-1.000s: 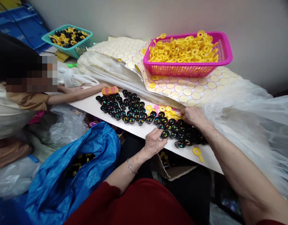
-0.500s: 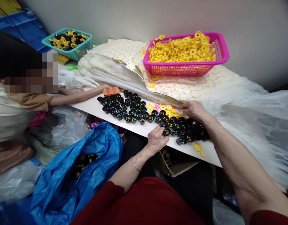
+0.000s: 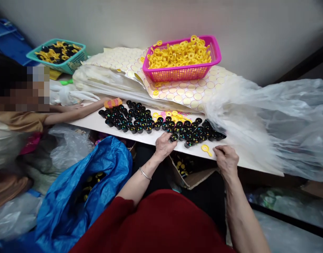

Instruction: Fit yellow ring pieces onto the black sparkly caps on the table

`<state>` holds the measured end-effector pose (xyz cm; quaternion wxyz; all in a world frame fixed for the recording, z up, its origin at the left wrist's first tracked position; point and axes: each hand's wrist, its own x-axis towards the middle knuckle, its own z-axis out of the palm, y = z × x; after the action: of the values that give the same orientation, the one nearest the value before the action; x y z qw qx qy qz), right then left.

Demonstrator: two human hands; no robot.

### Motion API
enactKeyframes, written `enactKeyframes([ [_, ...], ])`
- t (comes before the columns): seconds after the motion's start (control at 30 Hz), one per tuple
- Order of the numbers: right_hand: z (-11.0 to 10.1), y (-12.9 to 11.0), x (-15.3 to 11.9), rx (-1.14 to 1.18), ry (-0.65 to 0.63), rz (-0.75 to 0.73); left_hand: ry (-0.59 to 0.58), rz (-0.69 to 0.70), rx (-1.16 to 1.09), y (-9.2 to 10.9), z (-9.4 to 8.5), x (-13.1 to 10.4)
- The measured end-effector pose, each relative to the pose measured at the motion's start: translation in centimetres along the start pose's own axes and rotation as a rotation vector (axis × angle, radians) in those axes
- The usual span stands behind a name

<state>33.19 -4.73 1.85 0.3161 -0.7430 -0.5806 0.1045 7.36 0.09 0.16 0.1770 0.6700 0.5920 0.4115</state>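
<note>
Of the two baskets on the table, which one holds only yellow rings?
The pink basket, heaped with yellow rings alone; the teal basket at far left mixes yellow pieces with black ones.

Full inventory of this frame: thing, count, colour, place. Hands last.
black cups: dozens, black with coloured bits inside, rows on the white table
pink basket: one, heaped with yellow rings, back centre
teal basket: one, yellow and black parts inside, back left
loose yellow rings: several, behind the cups
yellow handled ring: one, table front edge
circle-print sheets: stack, cream, under the pink basket
clear plastic sheeting: right side
blue bag: one, open, lower left
cardboard box: one, under the table
other person's arm: on the table, left
left hand: fingers at a front-row cup
right hand: on the table edge by the handled ring
</note>
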Motion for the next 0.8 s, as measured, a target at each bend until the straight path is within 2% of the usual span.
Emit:
enactKeyframes([
  [0.13,-0.4,0.2,0.1,-0.035,-0.039,-0.102,-0.005,-0.006,-0.046,0.1,-0.1,0.2],
  [0.27,-1.2,0.7,-0.4,0.046,-0.081,-0.165,-0.010,-0.045,-0.091,0.2,0.0,0.1],
  [0.43,-1.5,1.4,-0.5,0.159,-0.074,-0.205,-0.014,-0.086,-0.193,-0.2,0.1,0.2],
  [0.53,-1.2,1.6,-0.1,0.156,-0.085,-0.189,0.000,-0.113,-0.216,-0.1,0.3,0.2],
  [0.67,-0.3,2.2,0.8,0.034,-0.108,-0.224,0.018,-0.107,-0.179,0.0,0.5,0.1],
  [0.8,0.7,2.3,1.3,0.036,-0.015,-0.248,0.002,-0.078,-0.189,-0.1,0.4,-0.1],
])
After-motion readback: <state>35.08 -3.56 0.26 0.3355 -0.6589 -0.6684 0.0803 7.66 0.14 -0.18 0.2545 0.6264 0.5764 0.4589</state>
